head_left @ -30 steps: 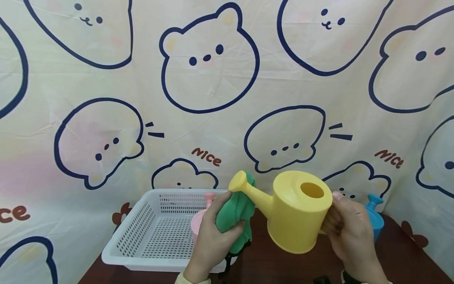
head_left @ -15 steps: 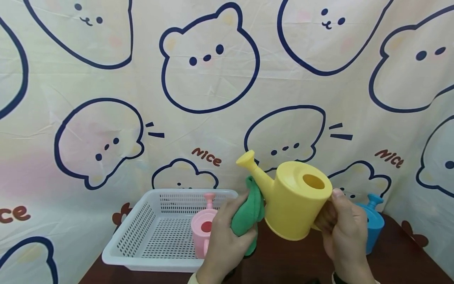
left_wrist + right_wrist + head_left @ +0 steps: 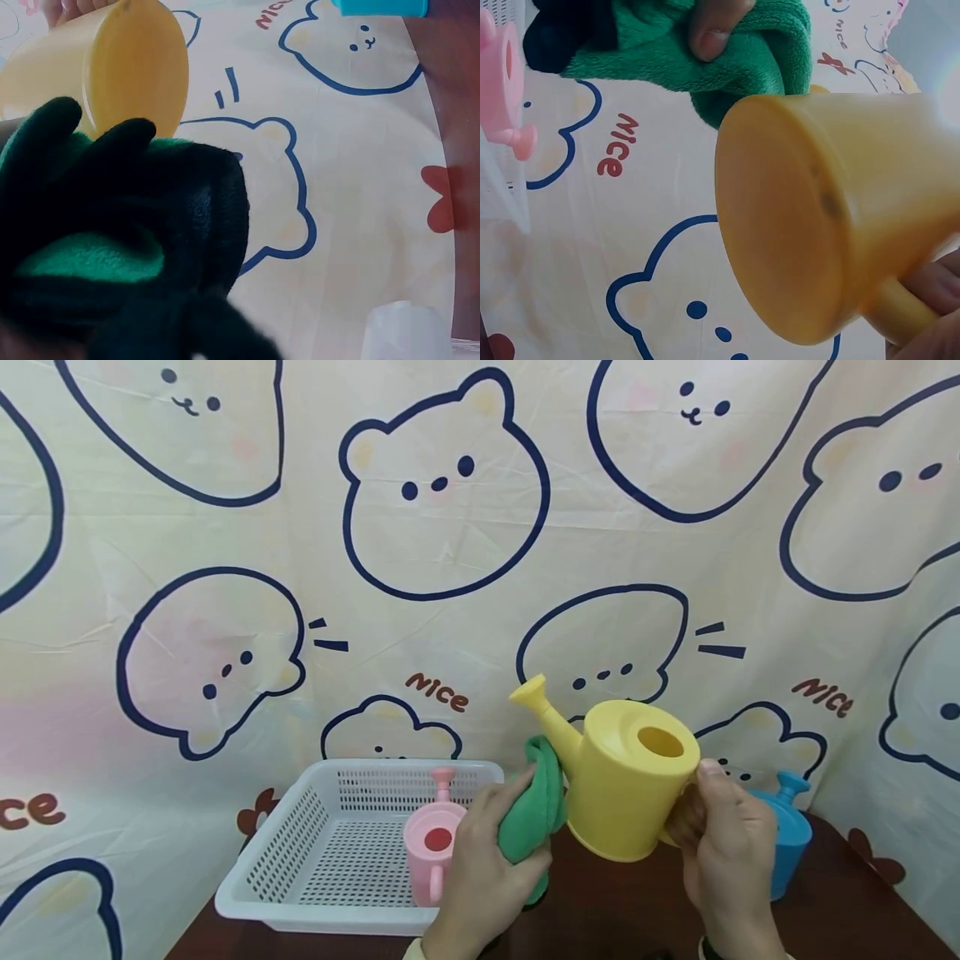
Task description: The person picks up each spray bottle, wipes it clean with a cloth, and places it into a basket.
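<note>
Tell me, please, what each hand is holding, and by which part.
The right hand holds the yellow watering can by its handle. The left hand grips the green cloth round a bunched part.

I have both grips raised in front of me, apart from each other. The left grip (image 3: pixel 487 856) slants up toward the right one, its fingers bent round their hold, the thumb (image 3: pixel 536 863) lying beneath them. The right grip (image 3: pixel 729 847) stands nearly upright, fingers curled inward and thumb on top, its tip upward. I can make out a pale cuff (image 3: pixel 414 951) at the left wrist (image 3: pixel 453 935).
</note>
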`<state>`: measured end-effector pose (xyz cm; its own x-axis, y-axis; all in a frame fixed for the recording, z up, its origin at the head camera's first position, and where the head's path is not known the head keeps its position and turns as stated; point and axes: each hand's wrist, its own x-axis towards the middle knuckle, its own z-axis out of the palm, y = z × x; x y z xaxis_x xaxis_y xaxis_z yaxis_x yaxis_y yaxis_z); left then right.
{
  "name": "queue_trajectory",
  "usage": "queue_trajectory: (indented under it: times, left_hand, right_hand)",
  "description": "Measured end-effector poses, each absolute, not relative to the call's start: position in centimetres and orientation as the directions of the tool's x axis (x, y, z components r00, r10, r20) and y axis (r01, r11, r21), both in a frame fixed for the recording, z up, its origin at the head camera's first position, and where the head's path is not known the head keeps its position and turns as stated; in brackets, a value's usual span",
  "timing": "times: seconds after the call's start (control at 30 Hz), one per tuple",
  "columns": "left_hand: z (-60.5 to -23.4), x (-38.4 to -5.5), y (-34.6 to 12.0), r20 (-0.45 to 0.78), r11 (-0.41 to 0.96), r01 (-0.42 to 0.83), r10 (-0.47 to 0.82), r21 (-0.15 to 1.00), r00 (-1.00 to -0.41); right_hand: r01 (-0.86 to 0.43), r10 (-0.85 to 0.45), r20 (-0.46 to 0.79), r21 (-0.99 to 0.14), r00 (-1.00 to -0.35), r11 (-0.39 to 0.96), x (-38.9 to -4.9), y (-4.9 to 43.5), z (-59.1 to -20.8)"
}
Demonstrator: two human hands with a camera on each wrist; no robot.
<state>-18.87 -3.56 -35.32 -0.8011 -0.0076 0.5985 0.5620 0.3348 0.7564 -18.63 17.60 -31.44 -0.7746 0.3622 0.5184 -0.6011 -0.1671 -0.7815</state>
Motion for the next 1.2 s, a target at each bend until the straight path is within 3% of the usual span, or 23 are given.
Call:
queue_trajectory:
  times: [0.37,0.53,0.7,1.0,1.2]
  left_hand:
    - [-35.3,-18.9,-3.5,0.686,0.402,0.590,-0.149,0.700,-0.713]
    - [-35.2,-19.0,-3.5,0.672,0.455,0.551,-0.156,0.700,-0.724]
    - [-35.2,-18.9,-3.6,0.646,0.442,0.549,-0.098,0.710,-0.757]
    - [-35.5,-18.9,-3.7,0.664,0.429,0.622,0.067,0.654,-0.745]
    - [-35.5,-18.8,-3.7,0.637,0.458,0.603,0.097,0.654,-0.765]
  right_hand:
    - [-0.477,0.294,0.459,-0.879,-0.838,0.012,-18.6,17.0,-31.8]
    - [-0.467,0.308,0.460,-0.883,-0.833,0.056,-18.6,16.4,-32.1]
    - [-0.501,0.348,0.475,-0.865,-0.808,0.017,-18.6,16.2,-32.0]
    - [-0.613,0.403,0.512,-0.771,-0.759,-0.174,-18.7,17.1,-31.8]
    - [-0.632,0.392,0.532,-0.751,-0.751,-0.192,-18.3,17.3,-31.2]
